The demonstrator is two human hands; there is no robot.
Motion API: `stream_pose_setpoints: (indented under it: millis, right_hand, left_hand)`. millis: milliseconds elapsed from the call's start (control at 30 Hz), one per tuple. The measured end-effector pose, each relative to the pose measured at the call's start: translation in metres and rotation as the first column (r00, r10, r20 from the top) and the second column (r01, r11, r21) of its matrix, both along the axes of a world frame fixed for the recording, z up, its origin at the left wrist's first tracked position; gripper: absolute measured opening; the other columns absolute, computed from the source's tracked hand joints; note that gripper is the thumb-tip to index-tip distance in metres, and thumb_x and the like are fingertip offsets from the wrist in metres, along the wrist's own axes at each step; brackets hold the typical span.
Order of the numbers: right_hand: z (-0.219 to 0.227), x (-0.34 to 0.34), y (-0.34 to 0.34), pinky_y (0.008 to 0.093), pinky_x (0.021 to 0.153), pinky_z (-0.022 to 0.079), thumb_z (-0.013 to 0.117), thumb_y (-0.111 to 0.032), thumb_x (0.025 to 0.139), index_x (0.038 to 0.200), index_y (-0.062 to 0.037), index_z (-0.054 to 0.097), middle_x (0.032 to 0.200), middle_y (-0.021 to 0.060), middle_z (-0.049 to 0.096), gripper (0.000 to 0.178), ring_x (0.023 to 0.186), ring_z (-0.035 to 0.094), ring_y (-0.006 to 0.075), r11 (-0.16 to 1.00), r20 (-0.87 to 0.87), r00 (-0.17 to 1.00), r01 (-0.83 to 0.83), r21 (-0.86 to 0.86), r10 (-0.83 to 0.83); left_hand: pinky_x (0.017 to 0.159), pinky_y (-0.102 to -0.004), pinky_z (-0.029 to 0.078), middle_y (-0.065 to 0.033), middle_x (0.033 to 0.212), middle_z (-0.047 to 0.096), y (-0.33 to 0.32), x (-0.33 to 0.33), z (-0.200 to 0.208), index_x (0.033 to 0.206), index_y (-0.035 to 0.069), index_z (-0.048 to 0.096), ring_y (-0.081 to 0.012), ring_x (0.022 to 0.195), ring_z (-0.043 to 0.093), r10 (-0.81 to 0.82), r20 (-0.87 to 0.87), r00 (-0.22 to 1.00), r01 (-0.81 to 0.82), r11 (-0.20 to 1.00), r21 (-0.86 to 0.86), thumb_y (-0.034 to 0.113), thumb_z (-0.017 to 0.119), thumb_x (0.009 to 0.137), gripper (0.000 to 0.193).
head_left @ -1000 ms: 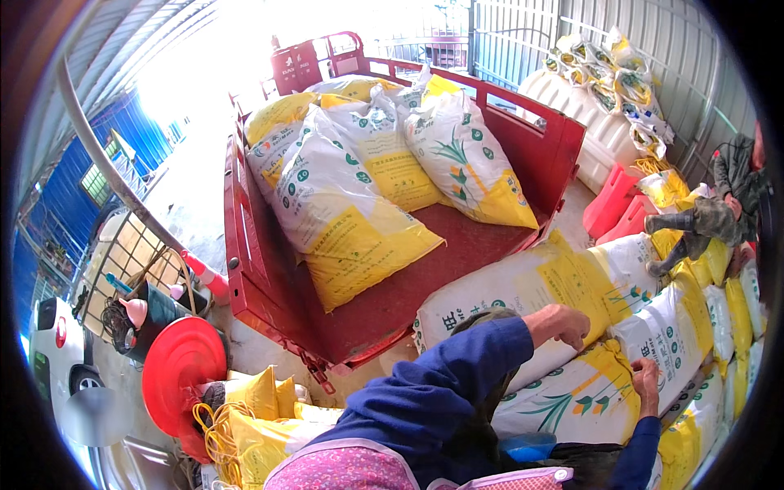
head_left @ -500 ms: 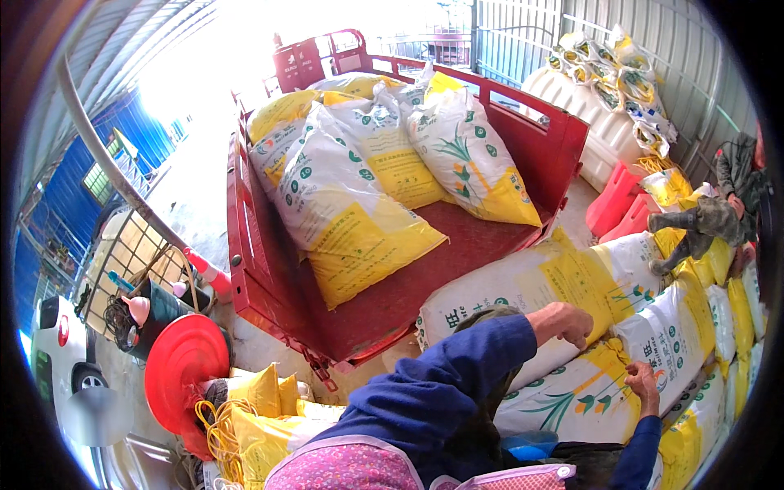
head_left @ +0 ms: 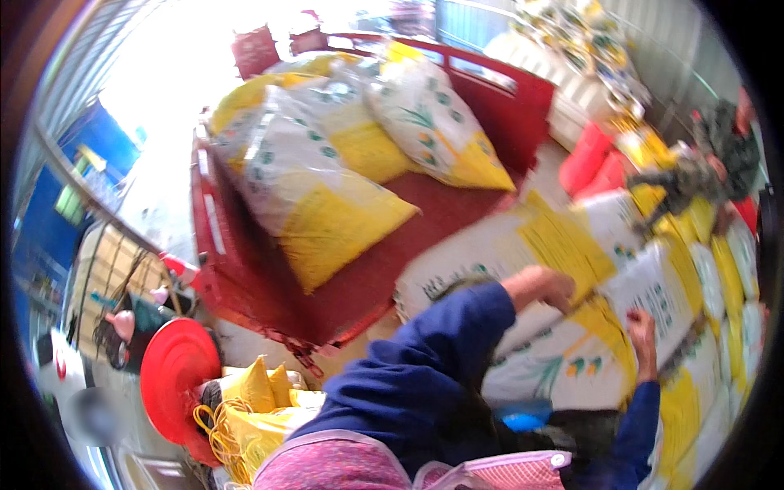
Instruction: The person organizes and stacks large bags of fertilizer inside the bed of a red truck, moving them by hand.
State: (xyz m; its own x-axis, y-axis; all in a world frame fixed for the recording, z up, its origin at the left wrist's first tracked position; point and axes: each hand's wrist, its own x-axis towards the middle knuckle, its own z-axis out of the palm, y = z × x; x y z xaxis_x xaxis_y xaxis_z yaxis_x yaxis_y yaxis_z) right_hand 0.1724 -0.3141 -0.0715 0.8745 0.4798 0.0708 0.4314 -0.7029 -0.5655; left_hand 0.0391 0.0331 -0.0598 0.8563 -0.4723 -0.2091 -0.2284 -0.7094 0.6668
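Observation:
My left hand, fingers curled downward, hovers over a white-and-yellow sack lying behind the tricycle bed. Farther right, my right hand is raised with its fingers curled in, beside the gathered yellow end of the nearest sack and in front of another white-and-yellow sack. Motion smears both hands, and whatever they may hold is too small to make out. A bright blue thing lies between my arms, partly hidden.
Full sacks stand and lean in the red cargo bed. At right, a person in dark green clothing is by the stacked sacks. A red round lid and yellow cord are at lower left; red barriers stand at back right.
The whole view has shifted, so the cargo bed and sacks appear higher and farther left. My right hand has risen slightly beside the sack's gathered end; my left hand stays over the sacks.

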Motion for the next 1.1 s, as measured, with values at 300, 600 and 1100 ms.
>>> stream_pose_setpoints:
  millis: [300, 600, 1100]
  right_hand:
    - [0.060, -0.026, 0.052, 0.0240, 0.070, 0.048, 0.056, 0.000, 0.080, 0.108, -0.0071, 0.059, 0.098, 0.0008, 0.061, 0.030, 0.078, 0.056, 0.0103, 0.651, -0.525, 0.833, 0.305, 0.696, 0.172]
    - [0.061, -0.031, 0.035, 0.0237, 0.072, 0.050, 0.057, 0.005, 0.082, 0.118, -0.0053, 0.055, 0.105, 0.0048, 0.061, 0.037, 0.080, 0.057, 0.0098, 0.535, -0.553, 0.802, 0.371, 0.759, 0.228]
    - [0.048, -0.022, 0.023, 0.0202, 0.065, 0.046, 0.054, 0.007, 0.077, 0.111, -0.0078, 0.059, 0.107, 0.0024, 0.060, 0.038, 0.072, 0.054, 0.0075, 0.675, -0.577, 0.803, 0.346, 0.652, 0.146]
  left_hand:
    - [0.098, -0.0404, 0.040, -0.0214, 0.125, 0.055, 0.006, -0.006, 0.024, 0.125, 0.001, 0.053, -0.0346, 0.115, 0.052, -0.125, 0.121, 0.985, 0.112, 0.988, 0.104, 0.039, 0.056, 0.086, 0.055]
    - [0.095, -0.0407, 0.042, -0.0206, 0.122, 0.057, -0.009, -0.010, 0.035, 0.126, -0.001, 0.052, -0.0331, 0.111, 0.055, -0.102, 0.022, 0.994, 0.101, 0.992, 0.073, 0.035, 0.054, 0.089, 0.052]
    - [0.092, -0.0406, 0.043, -0.0217, 0.115, 0.059, -0.009, -0.009, 0.029, 0.122, -0.001, 0.054, -0.0339, 0.107, 0.056, -0.162, 0.153, 0.975, 0.151, 0.985, 0.082, 0.038, 0.053, 0.089, 0.051]
